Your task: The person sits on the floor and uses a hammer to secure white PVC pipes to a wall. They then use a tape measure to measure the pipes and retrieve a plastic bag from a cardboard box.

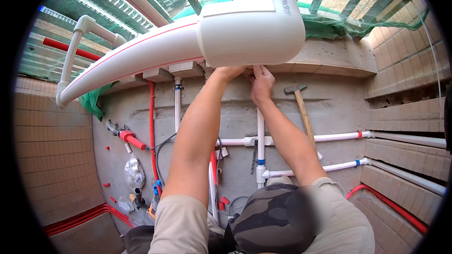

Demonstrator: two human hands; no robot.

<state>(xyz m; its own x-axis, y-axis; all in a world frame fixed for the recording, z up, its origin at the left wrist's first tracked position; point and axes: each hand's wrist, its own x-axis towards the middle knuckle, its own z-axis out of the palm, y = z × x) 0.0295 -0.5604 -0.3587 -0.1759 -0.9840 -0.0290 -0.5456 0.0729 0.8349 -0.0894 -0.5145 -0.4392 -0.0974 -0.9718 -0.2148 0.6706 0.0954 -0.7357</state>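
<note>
My left hand (pixel 230 72) reaches up under a large white pipe elbow (pixel 252 42), which hides most of it. Its few visible fingertips are bent in toward my right hand (pixel 262 84). The right fingers are closed in a pinch close beside them. Whatever the two hands grip is too small or too hidden to make out. Below my right hand a thin white upright pipe (pixel 261 127) runs down to a white tee fitting. A hammer (pixel 301 110) with a wooden handle lies to the right of my right forearm.
A thick white pipe (pixel 141 47) curves off left from the elbow. White pipes (pixel 336 136) cross the grey cement at right; a red pipe (pixel 152 131) stands at left. Green netting (pixel 325 29) hangs behind. A plastic bag (pixel 134 171) and red scraps lie lower left. A camouflage cap (pixel 268 216) shows below.
</note>
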